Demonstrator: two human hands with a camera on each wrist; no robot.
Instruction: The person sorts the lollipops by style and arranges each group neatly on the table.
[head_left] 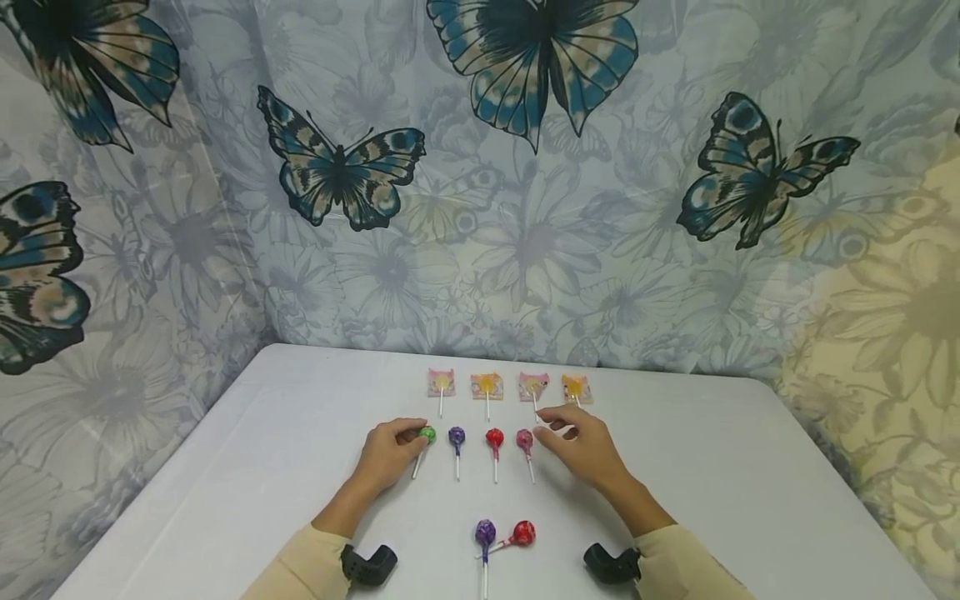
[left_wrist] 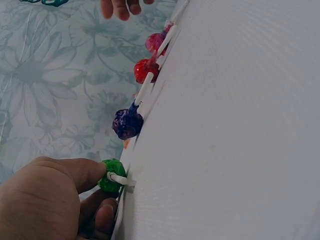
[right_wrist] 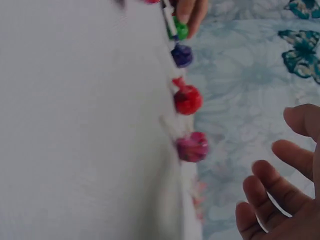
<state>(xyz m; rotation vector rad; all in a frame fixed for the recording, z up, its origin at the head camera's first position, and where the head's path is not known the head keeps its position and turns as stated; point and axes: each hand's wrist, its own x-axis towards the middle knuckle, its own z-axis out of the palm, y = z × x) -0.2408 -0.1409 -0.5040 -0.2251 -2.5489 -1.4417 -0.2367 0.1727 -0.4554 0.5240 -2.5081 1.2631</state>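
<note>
At the left end of a row of lollipops, my left hand [head_left: 392, 454] pinches the head of a green lollipop [left_wrist: 113, 176] between thumb and fingers, its stick slanting down to the table. To its right lie a purple lollipop [head_left: 457, 437], a red lollipop [head_left: 494, 438] and a pink lollipop [head_left: 525, 440]. My right hand [head_left: 583, 446] hovers just right of the pink one, holding nothing. Its fingers [right_wrist: 287, 197] look spread and loosely bent in the right wrist view, apart from the lollipops.
Behind the row lie several flat lollipops in clear wrappers, among them an orange one [head_left: 487, 385]. Nearer the front, another purple lollipop [head_left: 485, 532] lies across the stick of another red lollipop [head_left: 523, 533]. A white table [head_left: 300, 400] carries everything, with a butterfly-patterned curtain [head_left: 525, 250] behind.
</note>
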